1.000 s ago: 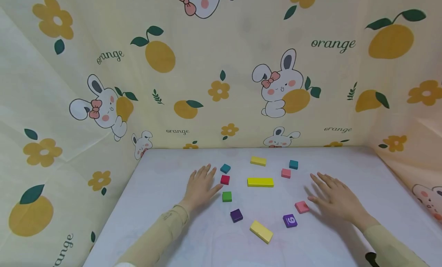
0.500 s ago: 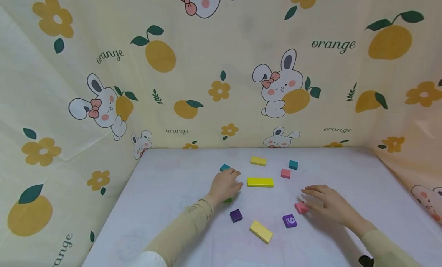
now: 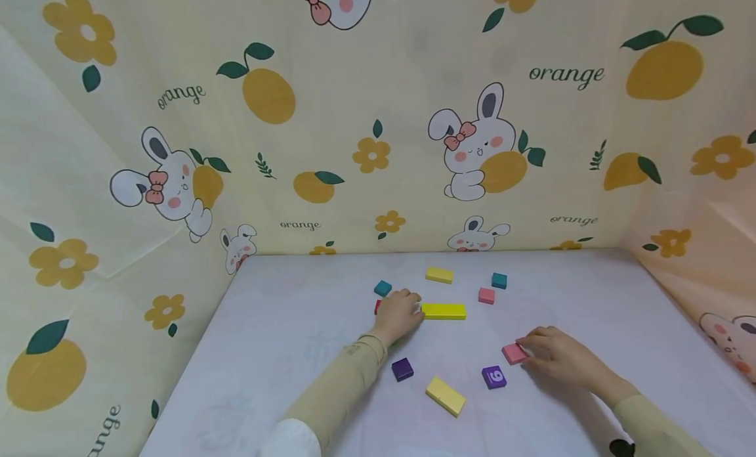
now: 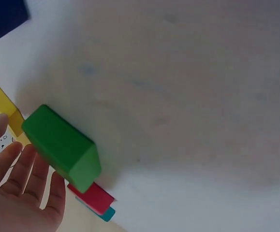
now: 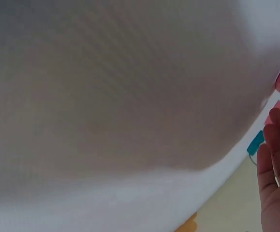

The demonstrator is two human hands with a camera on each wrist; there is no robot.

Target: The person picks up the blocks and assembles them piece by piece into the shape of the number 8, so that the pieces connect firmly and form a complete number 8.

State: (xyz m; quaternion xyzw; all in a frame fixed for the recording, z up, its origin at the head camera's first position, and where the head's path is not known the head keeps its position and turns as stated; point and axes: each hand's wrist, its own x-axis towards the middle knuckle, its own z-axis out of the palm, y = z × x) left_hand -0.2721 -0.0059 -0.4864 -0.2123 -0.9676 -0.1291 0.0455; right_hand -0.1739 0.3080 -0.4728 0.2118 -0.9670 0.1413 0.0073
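My left hand [image 3: 398, 314] is at the left end of a long bright yellow block [image 3: 444, 311]. Thumb and fingertips pinch that end from its near and far sides, as the left wrist view also shows. A red block [image 3: 377, 306] is partly covered by this hand. Below the wrist lies a green block [image 4: 62, 142], nearly hidden in the head view. On the right, my right hand [image 3: 558, 356] pinches the right side of a pink block [image 3: 513, 354] between thumb and forefinger. Its other fingers [image 5: 278, 154] stretch out beside the block.
Around them lie a teal block [image 3: 382, 288], a pale yellow block [image 3: 440, 275], another teal block [image 3: 499, 280], a second pink block [image 3: 486, 295], a dark purple block [image 3: 403, 369], a purple block with a white digit [image 3: 493, 377] and a nearer pale yellow block [image 3: 445, 396]. Patterned cloth [image 3: 342, 115] walls the table.
My left hand has moved right, over the red and green blocks, to the long yellow block. My right hand has come leftward onto the pink block, its fingers drawing together.
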